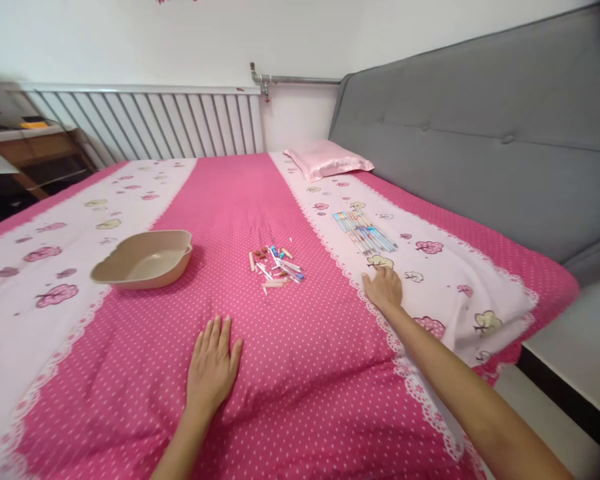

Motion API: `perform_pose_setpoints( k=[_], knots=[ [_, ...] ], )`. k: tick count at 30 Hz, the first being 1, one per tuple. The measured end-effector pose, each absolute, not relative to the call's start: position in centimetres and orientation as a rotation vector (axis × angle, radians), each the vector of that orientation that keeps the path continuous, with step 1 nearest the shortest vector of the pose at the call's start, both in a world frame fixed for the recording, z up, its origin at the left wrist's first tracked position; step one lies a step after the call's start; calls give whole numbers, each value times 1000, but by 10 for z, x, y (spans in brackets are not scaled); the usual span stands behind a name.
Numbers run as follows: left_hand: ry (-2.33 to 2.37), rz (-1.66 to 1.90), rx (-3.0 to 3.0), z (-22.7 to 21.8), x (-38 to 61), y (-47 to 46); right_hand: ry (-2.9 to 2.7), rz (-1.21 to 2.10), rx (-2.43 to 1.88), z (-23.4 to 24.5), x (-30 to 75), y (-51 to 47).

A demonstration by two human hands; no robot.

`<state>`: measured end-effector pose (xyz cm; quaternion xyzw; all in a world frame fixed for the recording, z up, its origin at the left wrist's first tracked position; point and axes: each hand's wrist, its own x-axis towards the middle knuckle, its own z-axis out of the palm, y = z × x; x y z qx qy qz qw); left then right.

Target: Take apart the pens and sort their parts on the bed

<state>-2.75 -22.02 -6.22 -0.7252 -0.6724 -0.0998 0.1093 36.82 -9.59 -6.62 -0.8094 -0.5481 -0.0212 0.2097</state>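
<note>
My left hand [213, 363] lies flat on the pink dotted bedspread [300, 373], palm down with its fingers stretched out and nothing in it. My right hand [384, 287] rests on the pale strip of the spread, thumb apart from the fingers, and I see nothing held there. Just beyond its fingertips lies a neat row of slim light-blue and beige pens or pencils [364, 232]. Between and ahead of my hands is a loose pile of small pieces [277, 265]: white and blue sticks, beige sticks and brown bits, too small to name surely.
A beige plastic basin [147, 260] stands on the bed to the left of the pile. Farther back are a pink pillow [327, 160], a grey padded headboard [480, 127] on the right and a white radiator [155, 123]. A wooden desk [35, 150] is at far left.
</note>
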Motion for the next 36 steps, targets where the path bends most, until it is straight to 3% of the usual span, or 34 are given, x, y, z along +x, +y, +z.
perform_pose_setpoints(
  k=[16,36],
  knots=[
    [-2097,-294,-1980,-87,-44,-347,-1531,-197,-2410,-88,419,-210],
    [-2184,-240,-1979,-97,-29,-406,-1521,-194,-2416,-91,422,-226]
  ],
)
